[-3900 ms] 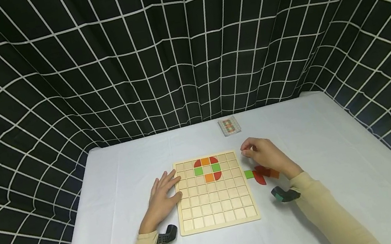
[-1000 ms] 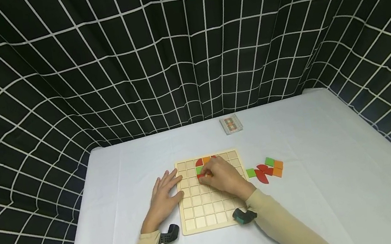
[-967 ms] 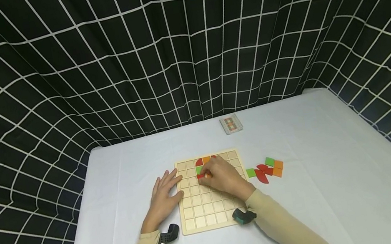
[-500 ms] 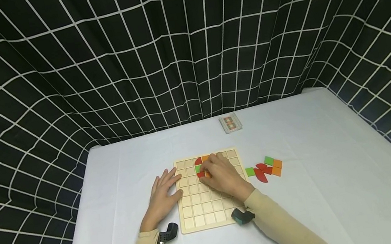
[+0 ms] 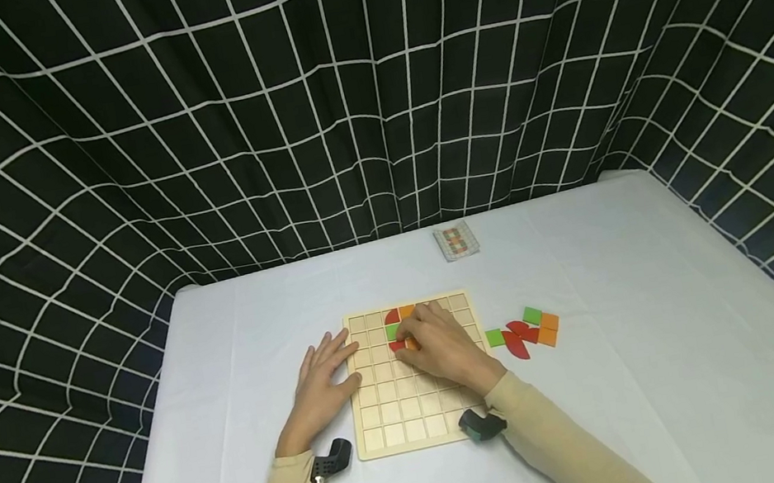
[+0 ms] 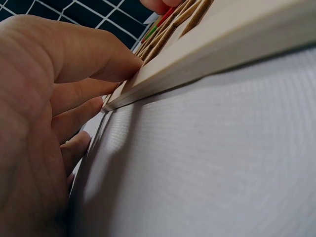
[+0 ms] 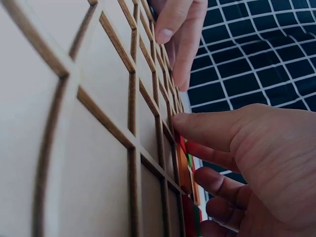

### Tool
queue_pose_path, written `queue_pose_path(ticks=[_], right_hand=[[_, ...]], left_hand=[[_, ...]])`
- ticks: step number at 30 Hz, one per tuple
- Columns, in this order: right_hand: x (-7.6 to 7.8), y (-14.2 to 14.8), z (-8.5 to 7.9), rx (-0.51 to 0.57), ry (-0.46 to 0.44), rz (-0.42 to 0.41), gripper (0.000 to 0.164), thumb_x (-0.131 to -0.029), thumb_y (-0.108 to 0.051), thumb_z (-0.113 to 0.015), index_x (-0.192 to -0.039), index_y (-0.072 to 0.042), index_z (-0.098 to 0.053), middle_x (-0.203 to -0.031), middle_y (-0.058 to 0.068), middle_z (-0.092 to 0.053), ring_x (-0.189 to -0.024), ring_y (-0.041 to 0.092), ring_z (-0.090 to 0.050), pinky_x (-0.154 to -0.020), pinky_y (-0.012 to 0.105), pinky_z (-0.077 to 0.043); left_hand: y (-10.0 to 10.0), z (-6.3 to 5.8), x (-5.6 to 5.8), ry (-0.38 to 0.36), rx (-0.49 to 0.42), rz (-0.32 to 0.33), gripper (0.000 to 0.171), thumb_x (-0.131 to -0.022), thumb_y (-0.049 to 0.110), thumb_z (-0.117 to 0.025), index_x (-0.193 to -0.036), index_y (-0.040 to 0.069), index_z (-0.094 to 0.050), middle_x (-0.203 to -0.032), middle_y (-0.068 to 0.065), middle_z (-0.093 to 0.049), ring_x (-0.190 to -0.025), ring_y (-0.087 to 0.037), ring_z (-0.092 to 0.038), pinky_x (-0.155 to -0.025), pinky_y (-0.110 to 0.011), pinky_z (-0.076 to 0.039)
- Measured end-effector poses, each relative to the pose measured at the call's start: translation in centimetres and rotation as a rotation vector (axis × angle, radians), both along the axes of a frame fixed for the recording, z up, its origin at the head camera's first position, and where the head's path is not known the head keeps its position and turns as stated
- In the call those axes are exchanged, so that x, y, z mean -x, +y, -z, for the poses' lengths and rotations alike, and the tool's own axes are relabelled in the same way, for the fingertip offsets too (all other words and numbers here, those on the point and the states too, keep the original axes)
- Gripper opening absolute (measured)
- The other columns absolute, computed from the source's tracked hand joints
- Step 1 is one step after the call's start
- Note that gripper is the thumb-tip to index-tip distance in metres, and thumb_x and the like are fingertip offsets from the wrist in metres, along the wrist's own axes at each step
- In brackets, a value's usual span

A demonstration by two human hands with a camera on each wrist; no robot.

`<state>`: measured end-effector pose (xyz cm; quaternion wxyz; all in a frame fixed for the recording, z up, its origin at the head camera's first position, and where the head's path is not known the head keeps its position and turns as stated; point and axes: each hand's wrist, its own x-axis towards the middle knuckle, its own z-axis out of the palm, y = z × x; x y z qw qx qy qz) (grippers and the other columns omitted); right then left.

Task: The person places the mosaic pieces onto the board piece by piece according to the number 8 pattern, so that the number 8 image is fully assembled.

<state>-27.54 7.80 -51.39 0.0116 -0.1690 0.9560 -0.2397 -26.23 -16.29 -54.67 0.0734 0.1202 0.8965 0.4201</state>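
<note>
One pale wooden board [image 5: 392, 413], seven rows of cells deep along its left side, lies flat on the desk [image 5: 256, 319]. Five coloured pieces show on it: two red, two orange and one green; the right hand hides the cells beyond. To the board's right lie seven loose pieces: two green squares [image 5: 495, 338], two orange squares [image 5: 548, 337] and three curved red ones [image 5: 516, 345], bunched close together. One patterned card stack [image 5: 457, 241] lies beyond the board.

The left hand [image 5: 320, 387] reaches in with its fingers spread, thumb and fingertips resting on the board's left rim; its grip is wide and holds nothing. The right hand [image 5: 442, 348] arches over the upper cells, palm down, its forearm slanting in from the lower right. Its grip is narrow, thumb and forefinger pinching the lower red piece [image 5: 397, 347], which sits in the third row, third column.
</note>
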Motion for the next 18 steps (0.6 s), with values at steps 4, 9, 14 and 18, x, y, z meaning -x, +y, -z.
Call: queue_pose_path(ticks=[4,9,14,18], right_hand=[[0.0,0.0,-0.1,-0.004,-0.013,0.0,0.023,-0.089,-0.03,-0.078,-0.106,-0.015,-0.074,-0.086,-0.004,-0.05,-0.087,0.016,-0.038,-0.073,0.027,-0.032],[0.1,0.2,-0.5,-0.013,-0.057,0.007,0.034,-0.085,-0.032,-0.081,-0.111,-0.013,-0.07,-0.091,-0.003,-0.053,-0.088,0.017,-0.039,-0.074,0.027,-0.033],[0.0,0.7,-1.3,0.0,-0.097,-0.008,0.04,-0.083,-0.033,-0.083,-0.114,-0.013,-0.069,-0.099,0.0,-0.059,-0.091,0.018,-0.041,-0.077,0.028,-0.035],[0.2,1.5,-2.2,0.043,-0.12,-0.017,0.038,-0.086,-0.033,-0.079,-0.116,-0.013,-0.068,-0.098,0.003,-0.061,-0.092,0.018,-0.043,-0.078,0.03,-0.038]], left_hand=[[0.0,0.0,0.0,0.005,-0.001,-0.001,0.053,-0.09,0.017,-0.068,-0.141,0.01,-0.059,-0.164,-0.002,-0.038,-0.159,-0.027,-0.018,-0.131,-0.047,0.003],[0.0,0.2,0.0,0.019,-0.006,-0.005,0.052,-0.089,0.016,-0.068,-0.14,0.01,-0.06,-0.164,-0.004,-0.039,-0.158,-0.03,-0.019,-0.131,-0.05,0.002],[0.0,0.3,0.1,0.032,-0.018,0.002,0.052,-0.089,0.015,-0.068,-0.14,0.009,-0.06,-0.164,-0.005,-0.039,-0.158,-0.031,-0.019,-0.131,-0.052,0.002],[0.0,0.3,0.1,0.036,-0.017,0.005,0.052,-0.089,0.015,-0.068,-0.14,0.009,-0.06,-0.164,-0.005,-0.039,-0.158,-0.03,-0.019,-0.131,-0.051,0.002]])
